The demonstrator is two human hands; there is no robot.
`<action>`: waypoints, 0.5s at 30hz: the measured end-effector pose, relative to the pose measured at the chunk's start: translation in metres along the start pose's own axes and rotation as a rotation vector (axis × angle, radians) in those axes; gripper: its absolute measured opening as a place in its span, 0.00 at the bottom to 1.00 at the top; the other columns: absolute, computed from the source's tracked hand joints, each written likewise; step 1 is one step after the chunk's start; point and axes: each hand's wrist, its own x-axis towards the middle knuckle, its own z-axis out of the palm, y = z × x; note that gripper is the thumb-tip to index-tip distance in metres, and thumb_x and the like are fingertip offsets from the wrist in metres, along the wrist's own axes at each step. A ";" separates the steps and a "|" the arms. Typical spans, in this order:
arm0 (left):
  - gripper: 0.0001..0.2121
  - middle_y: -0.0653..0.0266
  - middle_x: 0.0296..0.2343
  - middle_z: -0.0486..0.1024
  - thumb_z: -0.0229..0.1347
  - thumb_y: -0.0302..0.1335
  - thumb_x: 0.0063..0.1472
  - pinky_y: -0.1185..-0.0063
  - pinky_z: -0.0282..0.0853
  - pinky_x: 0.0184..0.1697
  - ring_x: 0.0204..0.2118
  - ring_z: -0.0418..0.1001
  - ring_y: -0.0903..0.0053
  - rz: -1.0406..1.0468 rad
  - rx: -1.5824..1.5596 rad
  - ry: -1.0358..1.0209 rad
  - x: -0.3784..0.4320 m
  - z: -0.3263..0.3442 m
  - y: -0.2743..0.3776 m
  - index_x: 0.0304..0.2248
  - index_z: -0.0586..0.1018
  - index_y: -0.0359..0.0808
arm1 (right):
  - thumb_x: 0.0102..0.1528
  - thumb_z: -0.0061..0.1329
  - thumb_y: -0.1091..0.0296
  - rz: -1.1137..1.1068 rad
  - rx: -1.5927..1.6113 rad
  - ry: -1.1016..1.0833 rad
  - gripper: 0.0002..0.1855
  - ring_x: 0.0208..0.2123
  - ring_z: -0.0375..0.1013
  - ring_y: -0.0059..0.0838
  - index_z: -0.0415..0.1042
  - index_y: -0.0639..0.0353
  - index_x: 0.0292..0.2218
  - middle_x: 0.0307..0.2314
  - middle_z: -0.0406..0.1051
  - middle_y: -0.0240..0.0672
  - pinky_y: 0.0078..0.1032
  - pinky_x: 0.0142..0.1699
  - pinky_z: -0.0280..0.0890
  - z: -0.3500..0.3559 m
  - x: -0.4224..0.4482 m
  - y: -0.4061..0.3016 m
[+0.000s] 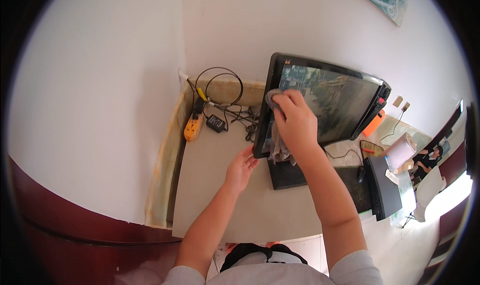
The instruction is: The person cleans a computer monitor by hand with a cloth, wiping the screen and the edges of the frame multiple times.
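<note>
A monitor [333, 93] with a black frame stands on the desk in front of me, its screen lit with a picture of greenery. My right hand [294, 120] presses a crumpled grey cloth [279, 146] against the left side of the screen, near the frame. Part of the cloth hangs down below the hand. At the monitor's lower left corner, my left hand [240, 168] has its fingers against the bottom edge; the fingertips are partly hidden behind it. Below the screen the black monitor base [287, 175] rests on the desktop.
A yellow power strip [192, 128], a black power adapter [216, 123] and tangled cables [236, 112] lie left of the monitor on the desk [210, 202]. To the right are a dark grey device [382, 189], a plastic-wrapped roll [401, 150] and a seated person [427, 161].
</note>
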 end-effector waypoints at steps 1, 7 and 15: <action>0.19 0.65 0.44 0.68 0.39 0.27 0.57 0.75 0.57 0.52 0.46 0.64 0.75 -0.010 -0.007 0.003 0.001 0.000 0.000 0.48 0.67 0.34 | 0.48 0.48 0.72 0.010 -0.001 -0.017 0.09 0.32 0.70 0.35 0.70 0.49 0.33 0.32 0.65 0.29 0.31 0.32 0.66 0.005 -0.012 0.003; 0.19 0.63 0.45 0.67 0.39 0.30 0.59 0.74 0.58 0.52 0.46 0.65 0.73 -0.049 0.020 -0.016 0.002 -0.001 0.005 0.49 0.66 0.33 | 0.45 0.49 0.73 -0.021 -0.026 -0.066 0.09 0.30 0.70 0.31 0.71 0.49 0.31 0.31 0.66 0.26 0.27 0.29 0.68 0.043 -0.090 0.014; 0.20 0.63 0.43 0.69 0.35 0.34 0.61 0.73 0.58 0.52 0.45 0.66 0.73 -0.036 0.045 0.010 0.003 0.003 0.006 0.48 0.67 0.33 | 0.44 0.50 0.73 0.013 0.018 -0.064 0.11 0.30 0.71 0.31 0.71 0.48 0.33 0.31 0.66 0.27 0.27 0.29 0.68 0.036 -0.081 0.017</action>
